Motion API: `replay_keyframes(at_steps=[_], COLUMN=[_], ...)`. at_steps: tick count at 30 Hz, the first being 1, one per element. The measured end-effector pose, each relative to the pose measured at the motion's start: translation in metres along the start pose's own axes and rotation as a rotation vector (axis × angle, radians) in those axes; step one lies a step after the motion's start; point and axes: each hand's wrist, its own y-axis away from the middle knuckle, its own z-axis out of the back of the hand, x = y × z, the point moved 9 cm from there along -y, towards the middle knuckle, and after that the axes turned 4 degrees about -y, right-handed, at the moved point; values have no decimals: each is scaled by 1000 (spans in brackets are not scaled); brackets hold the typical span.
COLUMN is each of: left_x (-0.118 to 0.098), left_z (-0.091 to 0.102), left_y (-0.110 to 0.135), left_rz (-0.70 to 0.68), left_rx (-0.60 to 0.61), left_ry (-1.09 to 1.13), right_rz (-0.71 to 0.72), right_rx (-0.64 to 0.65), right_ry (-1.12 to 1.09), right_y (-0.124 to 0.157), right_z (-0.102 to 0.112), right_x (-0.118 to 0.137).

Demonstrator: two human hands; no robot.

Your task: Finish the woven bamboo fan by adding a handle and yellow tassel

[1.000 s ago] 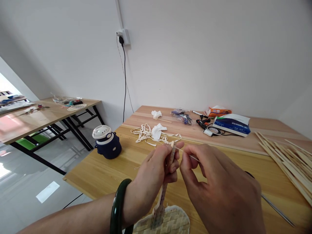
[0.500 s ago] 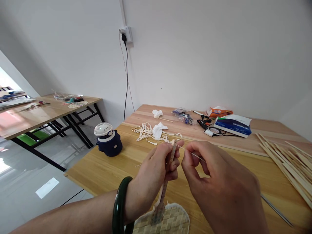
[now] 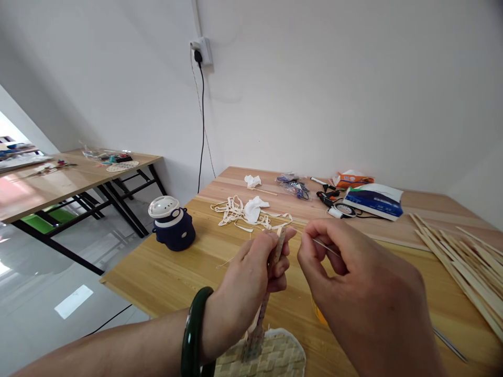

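My left hand (image 3: 251, 272), with a dark green bangle (image 3: 192, 324) on its wrist, is closed around the patterned handle (image 3: 280, 243) of a woven fan. The fan's plaited straw blade (image 3: 277, 351), edged in white, hangs below over the table and runs out of view at the bottom. Just right of the handle's tip, my right hand (image 3: 353, 283) pinches a thin pale thread (image 3: 328, 247). Its fingers are apart from the handle. Whether the thread still reaches the handle is too fine to make out.
Behind my hands lie tangled cream strips (image 3: 231, 211) and crumpled tissue (image 3: 255, 209). A dark blue cup (image 3: 175, 230) stands left. Toward the back are a glue gun (image 3: 328, 198) and tissue pack (image 3: 375, 201). Wooden strips (image 3: 467, 262) lie right. Something orange (image 3: 320, 314) is half hidden by my right hand.
My right hand has moved slightly right and up, away from the handle tip. My left hand keeps hold of the fan handle. The orange thing has come into view.
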Motion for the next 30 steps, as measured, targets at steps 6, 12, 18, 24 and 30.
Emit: replay_keyframes(at_steps=[6, 12, 18, 24, 30], left_x=[-2, 1, 2, 4, 3], left_z=[-2, 0, 1, -1, 1], left_y=[0, -2, -3, -2, -3], left_rz=[-16, -22, -39, -28, -25], left_rx=[7, 13, 17, 36, 19], left_ry=[-15, -24, -36, -52, -36], right_rz=[23, 19, 24, -5, -26], right_rx=[-1, 9, 20, 20, 38], right_ry=[-42, -45, -64, -44, -58], right_y=[4, 5, 7, 6, 4], right_z=[2, -4, -6, -7, -7], right_x=[5, 3, 4, -1, -4])
